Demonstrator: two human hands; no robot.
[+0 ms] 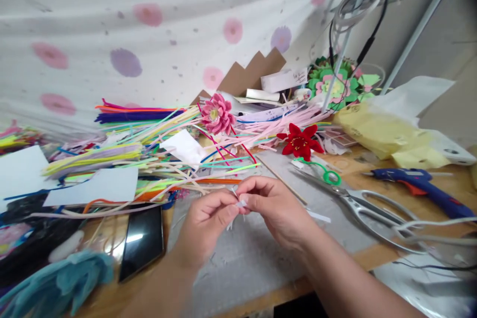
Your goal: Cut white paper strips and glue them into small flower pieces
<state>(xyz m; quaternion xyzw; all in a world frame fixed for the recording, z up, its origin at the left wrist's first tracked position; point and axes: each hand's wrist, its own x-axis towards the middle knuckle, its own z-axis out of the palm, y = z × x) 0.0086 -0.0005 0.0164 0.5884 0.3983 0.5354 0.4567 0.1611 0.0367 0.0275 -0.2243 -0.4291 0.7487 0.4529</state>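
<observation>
My left hand (205, 223) and my right hand (274, 208) meet over a grey mat (238, 258) in the middle of the table. Both pinch one small white pipe cleaner piece (240, 202) between fingertips; its ends poke out above and below the fingers. A heap of coloured pipe cleaners (149, 154) lies just behind the hands. A pink pipe-cleaner flower (217, 113) and a red flower (301, 141) with a green stem stand further back.
Large metal scissors (367, 208) and a blue glue gun (423, 186) lie to the right. A dark phone (143, 241) lies left of the mat, with teal fluff (55, 283) at the near left. Yellow paper (387, 134) and white sheets (93, 186) lie about.
</observation>
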